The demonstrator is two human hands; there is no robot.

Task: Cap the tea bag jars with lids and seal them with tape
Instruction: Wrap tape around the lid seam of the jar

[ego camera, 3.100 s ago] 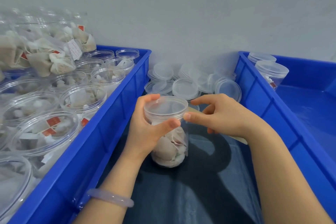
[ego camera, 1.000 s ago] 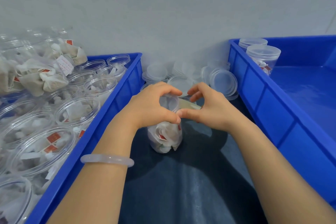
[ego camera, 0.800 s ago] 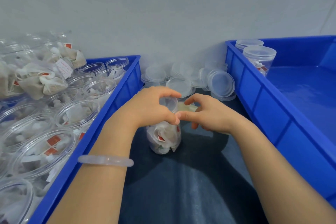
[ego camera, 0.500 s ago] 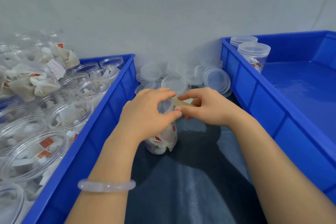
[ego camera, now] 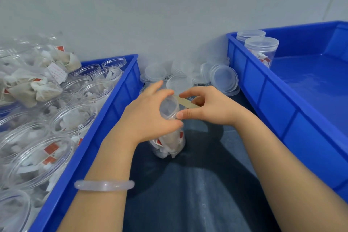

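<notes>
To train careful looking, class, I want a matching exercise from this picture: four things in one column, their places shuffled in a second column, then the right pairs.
Things
1. capped jars
2. open jars
3. loose lids
4. bracelet

Places
A. on the left wrist
B. in the left blue bin
C. in the right blue bin
D. piled by the wall, between the bins

Pairs: 1-C, 2-B, 3-D, 4-A

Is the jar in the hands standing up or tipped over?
Standing up. The jar sits bottom-down on the dark cloth, top between the left hand and right hand.
</notes>
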